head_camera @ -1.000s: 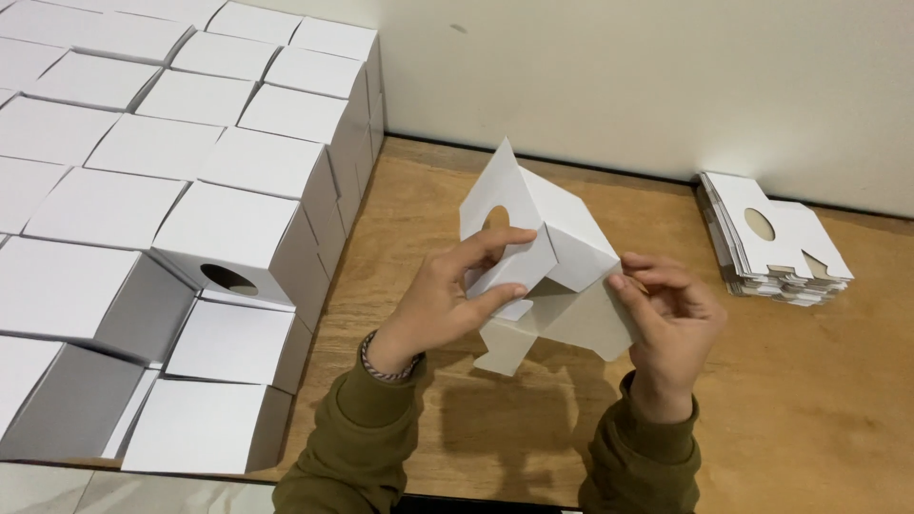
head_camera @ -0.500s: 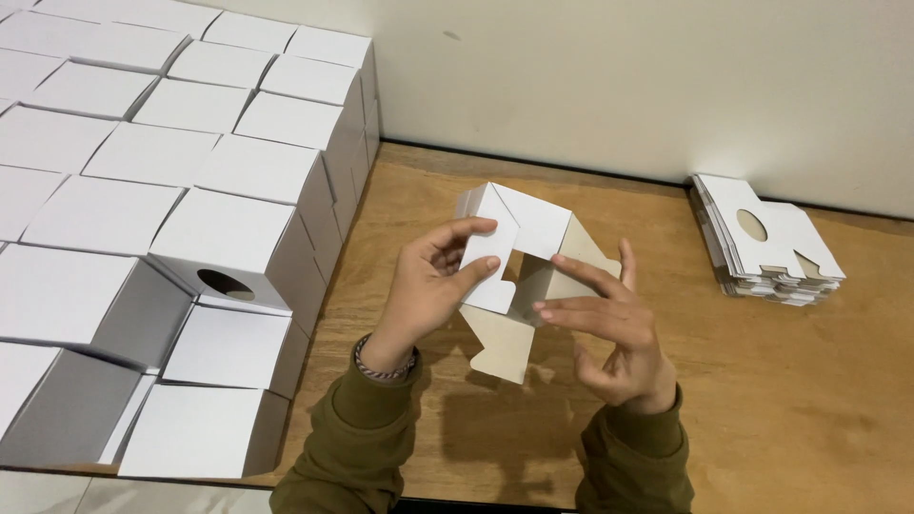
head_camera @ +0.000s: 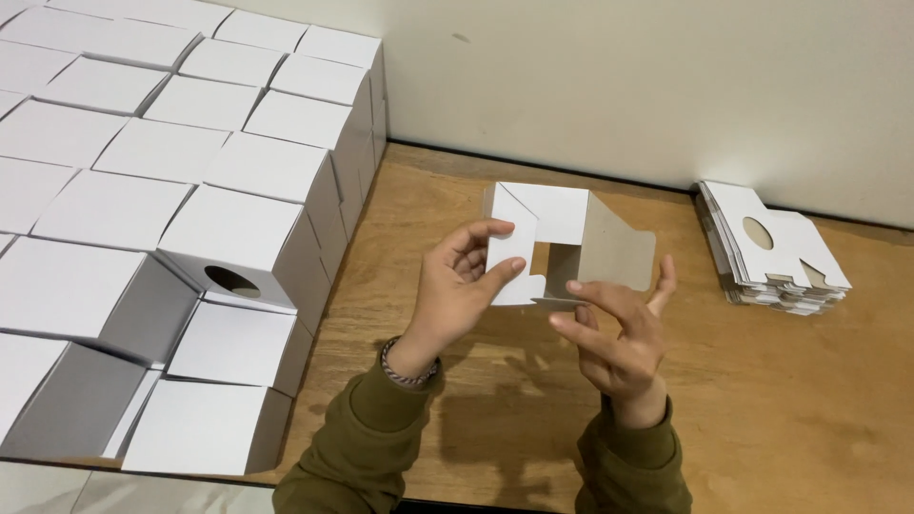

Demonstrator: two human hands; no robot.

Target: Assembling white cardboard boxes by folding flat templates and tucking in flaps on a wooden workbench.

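The half-folded white cardboard box point(head_camera: 557, 249) hangs above the wooden counter point(head_camera: 762, 400), pinched by the left hand point(head_camera: 457, 290); right hand point(head_camera: 619, 333), fingers spread, touches its underside. A one-sided grip may let the flaps spring open.

Number of views: one, the head camera.
Position: worn on the person's head, above and just behind both hands.
Direction: looks forward and steeply down onto the wooden tabletop point(head_camera: 781, 400), with the cream wall point(head_camera: 666, 86) across the top of the frame.
Nearness: close; the left hand point(head_camera: 457, 290) and right hand point(head_camera: 619, 338) sit mid-frame, with the olive sleeves point(head_camera: 371, 447) cut by the bottom edge.
Left of frame: stacked white boxes point(head_camera: 171, 162) run past the edge.
Right of frame: pile of flat box blanks point(head_camera: 776, 247) lies near the wall.
Shared scene: none, since only one view exists.
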